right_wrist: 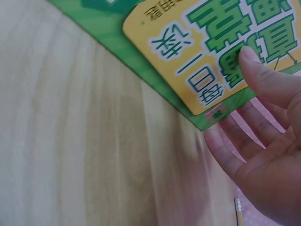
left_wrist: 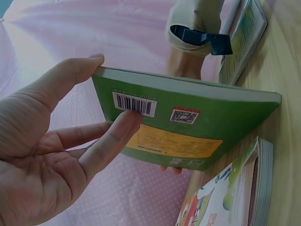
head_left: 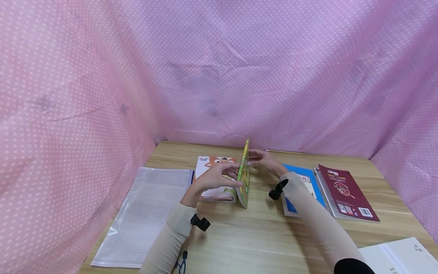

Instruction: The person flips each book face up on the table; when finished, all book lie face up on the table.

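Observation:
A green book [head_left: 244, 175] stands upright on its edge on the table, held between both hands. My left hand [head_left: 217, 177] is on its left side; in the left wrist view the thumb lies at the page edge and a finger touches the green back cover [left_wrist: 164, 117] near the barcode. My right hand [head_left: 265, 161] holds the far edge from the right, its thumb on the yellow-and-green front cover [right_wrist: 188, 61] and other fingers at the edge. Left of the book lies a white book with a cartoon animal [head_left: 205, 167], partly covered by my left hand.
A clear mesh zip pouch [head_left: 147, 213] lies at the left. On the right are a blue book [head_left: 316, 186] and a maroon book [head_left: 349, 190] on a light one. A white notebook [head_left: 403, 255] sits at the front right, a pencil [head_left: 285, 152] along the back edge.

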A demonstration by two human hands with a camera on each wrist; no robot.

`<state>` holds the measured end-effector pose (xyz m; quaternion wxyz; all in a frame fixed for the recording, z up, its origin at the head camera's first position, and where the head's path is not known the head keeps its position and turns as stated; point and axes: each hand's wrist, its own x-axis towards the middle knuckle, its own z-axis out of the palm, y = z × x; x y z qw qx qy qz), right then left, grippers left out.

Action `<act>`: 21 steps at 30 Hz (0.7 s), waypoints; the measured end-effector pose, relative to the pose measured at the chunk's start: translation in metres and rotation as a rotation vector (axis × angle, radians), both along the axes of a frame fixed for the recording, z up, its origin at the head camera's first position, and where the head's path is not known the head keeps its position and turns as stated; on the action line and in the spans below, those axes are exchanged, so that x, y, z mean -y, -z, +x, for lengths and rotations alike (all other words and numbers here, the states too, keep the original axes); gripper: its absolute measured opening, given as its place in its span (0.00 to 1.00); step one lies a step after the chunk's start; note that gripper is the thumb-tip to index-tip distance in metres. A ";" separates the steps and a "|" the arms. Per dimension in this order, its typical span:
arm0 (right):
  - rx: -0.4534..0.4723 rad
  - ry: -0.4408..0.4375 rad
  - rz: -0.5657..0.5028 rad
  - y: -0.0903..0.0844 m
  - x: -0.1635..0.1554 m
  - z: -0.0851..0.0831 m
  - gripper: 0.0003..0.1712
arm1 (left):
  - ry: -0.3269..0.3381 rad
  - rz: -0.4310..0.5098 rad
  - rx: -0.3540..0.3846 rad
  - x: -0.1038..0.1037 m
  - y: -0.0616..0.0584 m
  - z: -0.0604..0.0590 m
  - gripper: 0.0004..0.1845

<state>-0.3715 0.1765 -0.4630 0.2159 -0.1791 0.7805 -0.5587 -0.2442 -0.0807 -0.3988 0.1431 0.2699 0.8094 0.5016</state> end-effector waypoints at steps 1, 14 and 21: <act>-0.010 0.001 0.012 0.001 0.000 0.000 0.40 | 0.001 -0.002 -0.003 0.001 0.000 -0.001 0.36; -0.101 -0.012 0.041 0.011 0.001 0.000 0.40 | 0.020 -0.004 0.014 0.012 -0.002 -0.003 0.31; -0.101 0.026 0.058 0.012 0.004 0.001 0.39 | 0.021 -0.010 0.030 0.017 -0.002 -0.003 0.31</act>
